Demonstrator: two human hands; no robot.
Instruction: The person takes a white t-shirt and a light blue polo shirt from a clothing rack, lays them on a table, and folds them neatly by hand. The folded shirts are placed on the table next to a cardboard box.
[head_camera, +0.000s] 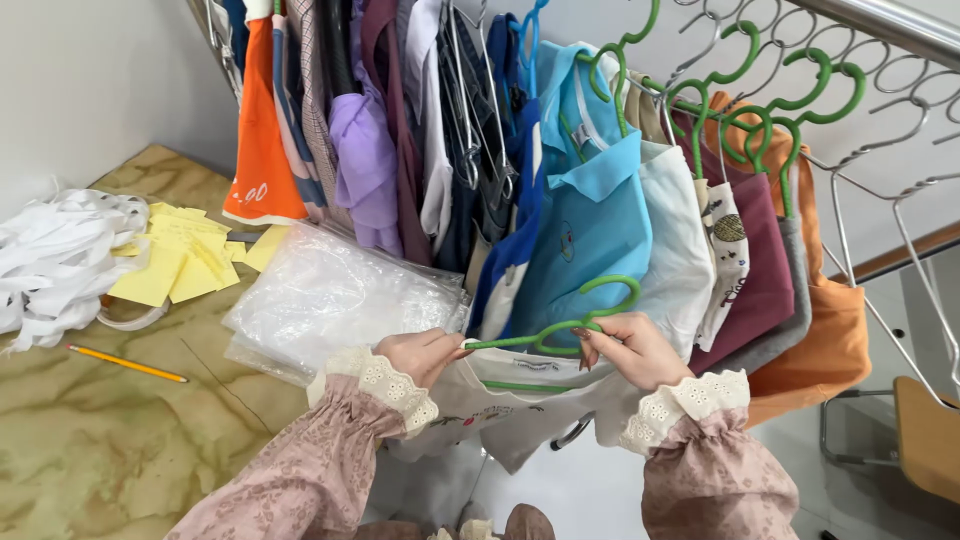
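A: Where is the green hanger (560, 325) now?

B: It is between both hands, inside the neck of a white garment (520, 400), in front of the rail of hanging clothes (590, 200).

A: And the fingers?

B: The left hand (425, 352) pinches the hanger's left end, fingers closed on it. The right hand (635, 348) grips it near the hook, fingers curled around it.

A: What lies beside?

B: Clear plastic bags (330, 300), yellow paper slips (180, 260) and a pencil (125, 363) on the worktop (90, 450).

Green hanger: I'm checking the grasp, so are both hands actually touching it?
Touching. The head view shows the left hand pinching one end of the green hanger, and the right hand fingers closed around its middle.
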